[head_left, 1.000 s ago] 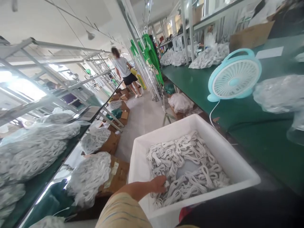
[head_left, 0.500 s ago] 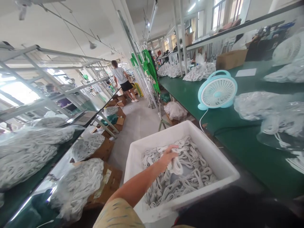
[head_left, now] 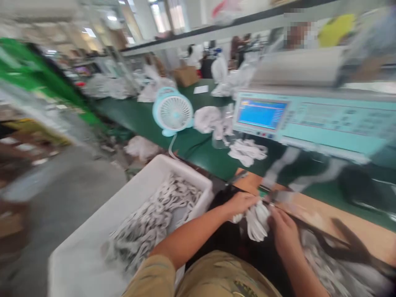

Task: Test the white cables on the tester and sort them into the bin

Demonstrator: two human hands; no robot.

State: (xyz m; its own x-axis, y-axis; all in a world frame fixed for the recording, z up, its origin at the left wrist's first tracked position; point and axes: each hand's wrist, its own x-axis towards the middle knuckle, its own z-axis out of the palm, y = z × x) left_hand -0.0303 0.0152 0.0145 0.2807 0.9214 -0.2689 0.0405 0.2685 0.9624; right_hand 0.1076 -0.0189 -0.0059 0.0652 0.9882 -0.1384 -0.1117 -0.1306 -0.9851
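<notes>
In front of my body, a bundle of coiled white cable [head_left: 257, 222] hangs between my two hands. My left hand [head_left: 243, 205] is closed on its upper left side, and a smaller white loop shows under that hand. My right hand [head_left: 284, 229] has its fingers curled against the bundle's right side; motion blur softens them. Just above the hands is the edge of a wooden board [head_left: 250, 179] with a dark metal part on it. To the left stands a white plastic bin [head_left: 83, 235] holding several grey-white coiled cables [head_left: 161, 210].
On the green table [head_left: 213, 154] stand a light-blue fan [head_left: 175, 111] and a turquoise test instrument [head_left: 309, 119] with a lit blue screen. Loose white cables [head_left: 247, 152] lie before it. Green cable bundles [head_left: 40, 78] hang at the left. More cables lie at lower right.
The view has swung right from the bin to the bench. My left hand has moved out of the bin with white cable, and my right hand has come into view at the bundle.
</notes>
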